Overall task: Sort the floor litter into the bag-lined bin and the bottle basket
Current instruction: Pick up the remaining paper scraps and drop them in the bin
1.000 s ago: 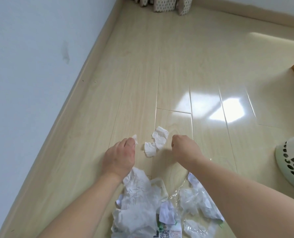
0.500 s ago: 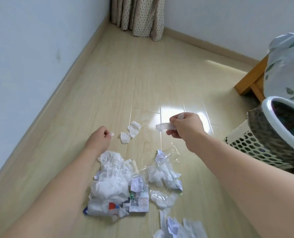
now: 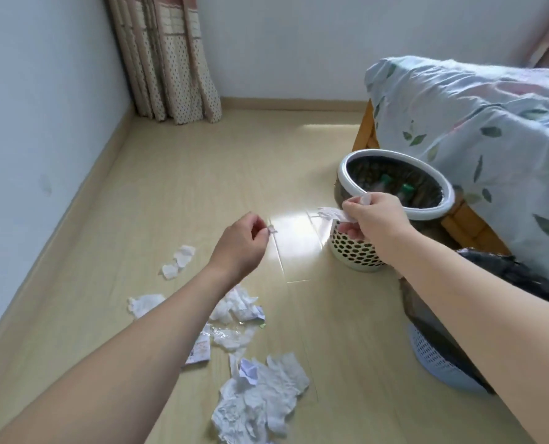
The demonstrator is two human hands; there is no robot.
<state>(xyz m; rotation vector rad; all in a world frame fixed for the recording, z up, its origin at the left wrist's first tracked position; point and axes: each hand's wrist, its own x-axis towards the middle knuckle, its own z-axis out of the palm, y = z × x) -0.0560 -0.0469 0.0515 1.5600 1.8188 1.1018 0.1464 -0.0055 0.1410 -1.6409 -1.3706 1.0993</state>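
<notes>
Both arms reach forward above the floor [image 3: 177, 193]. The right hand [image 3: 374, 221] pinches a crumpled paper scrap [image 3: 330, 214] beside the bag-lined bin [image 3: 394, 216]'s near rim; the left hand [image 3: 241, 243] pinches a tiny scrap [image 3: 272, 230].

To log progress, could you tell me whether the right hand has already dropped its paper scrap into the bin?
No, the right hand pinches the paper scrap just short of the bin.
</notes>
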